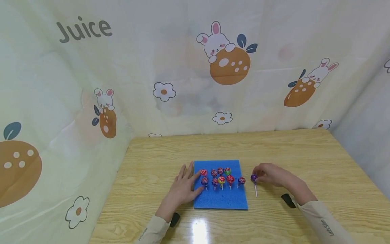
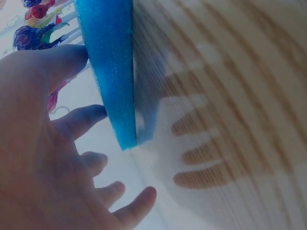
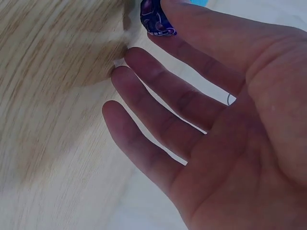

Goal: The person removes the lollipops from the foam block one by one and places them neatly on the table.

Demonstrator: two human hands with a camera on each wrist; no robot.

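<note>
A blue foam block (image 1: 220, 202) lies on the table with several wrapped lollipops (image 1: 230, 178) standing in it by their sticks. My left hand (image 1: 181, 188) rests at the block's left edge, fingers spread. In the left wrist view, the thumb and index finger touch the side of the blue foam (image 2: 108, 62). Right of the block, my right hand (image 1: 271, 173) pinches a purple lollipop (image 1: 254, 177) by its wrapped head, its white stick pointing toward me. In the right wrist view, the dark purple wrapper (image 3: 156, 19) sits between thumb and index finger, the other fingers loosely extended.
A wooden table (image 1: 304, 156) carries everything. Behind it hangs a pale curtain (image 1: 182, 67) printed with rabbits and fruit, which also runs along both sides. A black wrist device (image 1: 288, 200) shows at the right cuff, another (image 1: 175, 220) at the left.
</note>
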